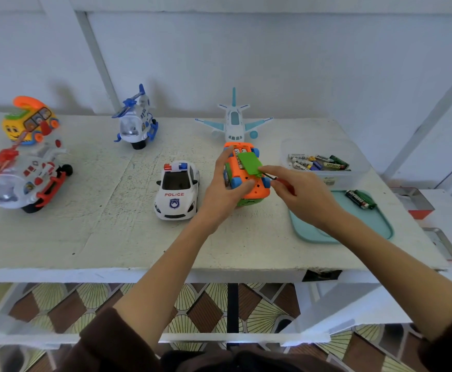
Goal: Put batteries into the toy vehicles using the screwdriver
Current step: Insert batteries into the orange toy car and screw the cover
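A person stands at a white table [112,237], both forearms reaching forward. The left hand [226,194] grips an orange toy vehicle [249,181] turned upside down, thumb along its near edge and fingers curled over the far side, pinning it to the table. The toy's green battery cover [249,163] lies askew over the open compartment, where the ends of batteries appear to show at the far side.

The right hand [300,194] holds a small screwdriver [278,179] with a red handle, fingers closed around it; its dark shaft points toward the near corner of the green cover, where forefinger and thumb also seem to touch the cover.

The step in hand looks like seating the cover over the filled compartment. The next move would call for sliding the cover square into its recess, then bringing the screwdriver tip upright onto the screw while the left hand steadies the toy.

To the right, a clear tub [353,175] holds loose batteries [318,162], and two green batteries [360,199] lie on a teal tray [380,229]. Other toys wait untouched: a police car [176,190] just left of the hands, a white aeroplane [234,122] behind, a blue helicopter [136,122], a red helicopter [23,178] and a yellow bus [28,120] at far left.
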The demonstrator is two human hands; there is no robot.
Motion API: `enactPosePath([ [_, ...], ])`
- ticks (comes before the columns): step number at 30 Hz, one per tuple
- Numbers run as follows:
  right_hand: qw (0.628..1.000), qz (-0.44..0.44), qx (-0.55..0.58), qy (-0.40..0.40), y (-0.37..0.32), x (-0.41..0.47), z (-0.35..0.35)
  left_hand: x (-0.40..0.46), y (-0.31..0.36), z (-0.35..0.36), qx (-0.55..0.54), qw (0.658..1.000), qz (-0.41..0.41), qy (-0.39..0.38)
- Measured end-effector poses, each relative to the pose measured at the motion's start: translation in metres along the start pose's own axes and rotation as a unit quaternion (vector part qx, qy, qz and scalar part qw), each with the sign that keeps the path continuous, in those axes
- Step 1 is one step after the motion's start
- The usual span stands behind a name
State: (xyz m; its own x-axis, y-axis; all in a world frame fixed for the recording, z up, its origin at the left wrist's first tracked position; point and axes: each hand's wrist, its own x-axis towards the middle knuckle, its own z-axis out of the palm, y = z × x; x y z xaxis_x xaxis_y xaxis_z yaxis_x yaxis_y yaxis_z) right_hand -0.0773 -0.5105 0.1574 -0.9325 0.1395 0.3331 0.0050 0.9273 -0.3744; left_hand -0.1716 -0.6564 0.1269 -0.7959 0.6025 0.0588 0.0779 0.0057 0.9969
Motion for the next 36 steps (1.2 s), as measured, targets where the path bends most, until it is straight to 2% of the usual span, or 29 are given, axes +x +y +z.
enactPosePath([
  [4, 0.998, 0.030, 0.041, 0.029, 0.002, -0.004, -0.010, 0.006, 0.000, -0.008, 0.024, 1.000, 0.020, 0.002],
  [9, 0.995, 0.082, 0.042, 0.028, 0.013, -0.018, -0.027, 0.020, 0.005, -0.014, 0.081, 0.992, 0.089, 0.030],
  [14, 0.991, 0.112, -0.035, -0.064, 0.025, -0.034, -0.022, 0.036, 0.007, -0.013, 0.091, 0.985, 0.140, 0.047],
  [22, 0.977, 0.073, -0.038, -0.195, 0.005, -0.018, 0.011, 0.043, 0.007, -0.005, 0.107, 0.980, 0.163, 0.027],
  [30, 0.956, 0.090, -0.008, -0.279, 0.018, -0.021, -0.013, 0.045, 0.001, -0.013, 0.123, 0.980, 0.157, -0.006],
  [34, 0.937, 0.122, -0.007, -0.327, 0.023, -0.024, -0.044, 0.047, 0.004, -0.016, 0.166, 0.972, 0.163, -0.021],
  [36, 0.946, 0.140, 0.014, -0.293, 0.025, -0.022, -0.058, 0.050, 0.007, -0.013, 0.175, 0.968, 0.176, -0.038],
])
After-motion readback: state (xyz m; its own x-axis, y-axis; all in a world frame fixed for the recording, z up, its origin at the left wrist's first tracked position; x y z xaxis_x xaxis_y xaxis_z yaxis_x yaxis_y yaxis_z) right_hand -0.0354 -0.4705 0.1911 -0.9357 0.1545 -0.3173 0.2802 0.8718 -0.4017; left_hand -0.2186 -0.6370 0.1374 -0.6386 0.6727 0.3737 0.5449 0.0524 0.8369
